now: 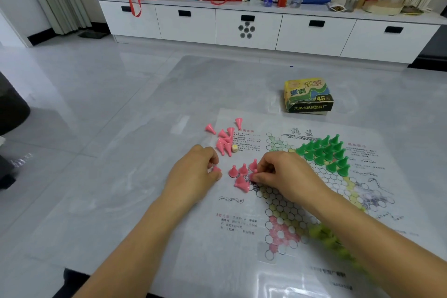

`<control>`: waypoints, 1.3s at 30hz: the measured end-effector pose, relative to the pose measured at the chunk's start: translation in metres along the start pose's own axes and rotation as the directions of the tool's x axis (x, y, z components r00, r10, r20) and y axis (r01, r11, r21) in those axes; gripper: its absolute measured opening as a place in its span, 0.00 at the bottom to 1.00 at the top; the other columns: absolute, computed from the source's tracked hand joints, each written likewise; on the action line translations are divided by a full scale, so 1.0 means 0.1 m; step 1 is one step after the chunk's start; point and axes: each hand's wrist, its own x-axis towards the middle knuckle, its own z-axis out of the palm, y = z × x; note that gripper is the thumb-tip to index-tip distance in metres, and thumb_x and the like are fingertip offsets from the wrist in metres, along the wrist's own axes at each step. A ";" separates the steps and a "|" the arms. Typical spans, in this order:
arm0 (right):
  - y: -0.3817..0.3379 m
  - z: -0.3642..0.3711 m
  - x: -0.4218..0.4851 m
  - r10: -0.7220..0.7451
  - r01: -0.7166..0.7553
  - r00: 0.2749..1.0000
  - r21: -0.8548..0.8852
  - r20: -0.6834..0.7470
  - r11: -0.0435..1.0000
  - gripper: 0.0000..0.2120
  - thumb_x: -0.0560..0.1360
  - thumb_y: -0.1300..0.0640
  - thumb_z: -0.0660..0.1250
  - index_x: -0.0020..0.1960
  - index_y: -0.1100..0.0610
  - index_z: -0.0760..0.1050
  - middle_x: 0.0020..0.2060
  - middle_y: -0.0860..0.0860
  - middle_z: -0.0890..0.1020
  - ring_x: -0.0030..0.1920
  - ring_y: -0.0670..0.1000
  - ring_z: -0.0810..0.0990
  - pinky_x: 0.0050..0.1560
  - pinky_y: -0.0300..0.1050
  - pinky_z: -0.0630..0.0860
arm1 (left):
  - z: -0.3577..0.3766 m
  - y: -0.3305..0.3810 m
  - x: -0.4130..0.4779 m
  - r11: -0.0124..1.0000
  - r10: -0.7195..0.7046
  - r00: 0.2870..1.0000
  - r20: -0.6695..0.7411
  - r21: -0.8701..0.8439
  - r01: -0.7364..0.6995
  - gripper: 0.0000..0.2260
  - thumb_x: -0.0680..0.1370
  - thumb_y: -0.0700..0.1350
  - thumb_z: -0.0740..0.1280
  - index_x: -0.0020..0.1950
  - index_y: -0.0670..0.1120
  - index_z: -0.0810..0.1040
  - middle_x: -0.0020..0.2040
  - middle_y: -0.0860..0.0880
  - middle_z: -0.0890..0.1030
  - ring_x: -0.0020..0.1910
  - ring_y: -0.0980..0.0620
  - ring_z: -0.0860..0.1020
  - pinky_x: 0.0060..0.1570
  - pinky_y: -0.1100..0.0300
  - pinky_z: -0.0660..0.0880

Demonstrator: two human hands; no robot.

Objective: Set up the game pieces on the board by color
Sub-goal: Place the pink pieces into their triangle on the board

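A paper Chinese-checkers board [285, 201] lies flat on the grey table. Several dark green pieces [326, 152] stand upright in its far triangle. Several pink pieces [242, 173] stand at the board's left point, one [242, 184] tilted over. A loose heap of pink pieces [225, 140] lies farther left. My right hand [283, 174] pinches a pink piece [254, 173] at the left point. My left hand [193, 172] is curled beside it, holding a pink piece [216, 169]. Light green pieces [329, 237] show blurred beside my right forearm.
A small cream die [234, 148] sits by the pink heap. The game's cardboard box [308, 98] rests on the table beyond the board. A white low cabinet [246, 26] with bags, a bottle and a can stands across the tiled floor.
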 end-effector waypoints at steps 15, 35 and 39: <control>-0.05 -0.09 -0.16 -0.037 0.037 0.999 -0.030 -0.015 0.999 0.08 0.70 0.48 0.70 0.41 0.52 0.74 0.39 0.45 0.79 0.41 0.47 0.76 0.46 0.46 0.76 | -0.02 0.00 0.00 1.000 0.011 1.000 0.024 0.015 -0.011 0.09 0.74 0.46 0.67 0.52 0.46 0.74 0.50 0.49 0.72 0.46 0.49 0.75 0.47 0.57 0.71; 0.00 -0.08 -0.25 0.061 -0.053 0.990 -0.063 0.124 0.997 0.13 0.73 0.44 0.65 0.42 0.54 0.79 0.37 0.46 0.81 0.39 0.47 0.77 0.41 0.44 0.74 | -0.03 0.03 0.00 0.999 -0.006 0.999 0.048 0.033 0.005 0.08 0.73 0.47 0.67 0.50 0.46 0.74 0.50 0.49 0.72 0.44 0.49 0.74 0.46 0.57 0.70; 0.06 -0.13 -0.25 0.087 -0.075 0.994 -0.153 0.073 0.985 0.10 0.73 0.46 0.64 0.43 0.52 0.76 0.39 0.45 0.80 0.41 0.47 0.77 0.41 0.43 0.74 | -0.03 0.03 0.00 0.999 -0.006 0.999 0.052 0.035 0.004 0.09 0.73 0.47 0.68 0.50 0.47 0.74 0.50 0.49 0.72 0.44 0.49 0.74 0.45 0.58 0.69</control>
